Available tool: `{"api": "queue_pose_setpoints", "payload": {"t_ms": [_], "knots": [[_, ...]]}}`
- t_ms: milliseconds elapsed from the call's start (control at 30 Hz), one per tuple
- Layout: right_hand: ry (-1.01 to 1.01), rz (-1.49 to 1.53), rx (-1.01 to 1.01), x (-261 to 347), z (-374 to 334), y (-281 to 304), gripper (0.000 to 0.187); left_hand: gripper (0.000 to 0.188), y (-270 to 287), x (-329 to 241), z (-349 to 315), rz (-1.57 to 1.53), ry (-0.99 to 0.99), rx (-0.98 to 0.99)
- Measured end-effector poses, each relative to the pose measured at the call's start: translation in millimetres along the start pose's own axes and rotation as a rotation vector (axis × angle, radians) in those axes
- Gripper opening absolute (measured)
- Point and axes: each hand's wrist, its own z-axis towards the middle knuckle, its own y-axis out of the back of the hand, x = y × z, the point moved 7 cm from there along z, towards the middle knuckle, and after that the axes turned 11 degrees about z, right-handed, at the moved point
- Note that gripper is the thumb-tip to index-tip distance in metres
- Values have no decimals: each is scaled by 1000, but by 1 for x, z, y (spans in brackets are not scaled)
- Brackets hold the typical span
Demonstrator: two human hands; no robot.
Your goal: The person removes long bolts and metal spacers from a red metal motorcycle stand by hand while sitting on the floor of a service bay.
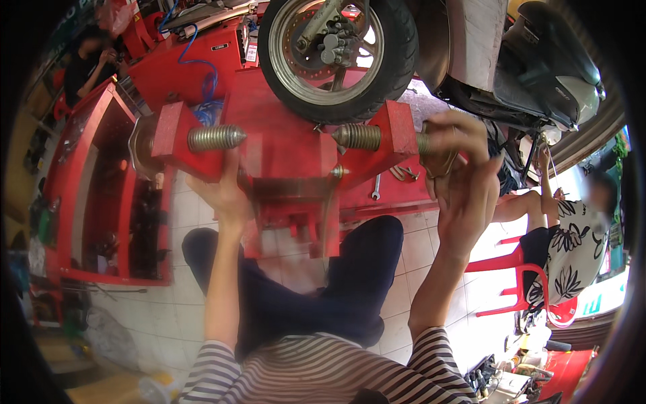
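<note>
A red clamp frame (289,188) with two pointed bolts (215,138) is being held at the near side of the wheel (396,60). Left of the wheel, it is being touched by the left hand (225,195); right of it, a metal fitting (439,160) is being touched by the bent, blurred right hand (465,168). Whether either is being closed cannot be told.

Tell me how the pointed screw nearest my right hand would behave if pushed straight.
The screw would probably feel stiff, being thick and metallic. It would likely resist a straight push, since threads show on both sides of the red block. Its ridged surface might feel less slippery than smooth metal.
</note>
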Motion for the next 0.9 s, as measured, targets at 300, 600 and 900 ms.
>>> {"api": "queue_pose_setpoints", "payload": {"t_ms": [300,600,900], "knots": [[-275,121,-128,-36,-10,-1,68,13,-3,7,2,5,41,-10],[-192,-86,-73,-30,-21,4,72,17,-12,9,12,76,24,-9],[-98,38,-52,-13,18,-7,56,20,-8,11,12,102,19,2]]}}
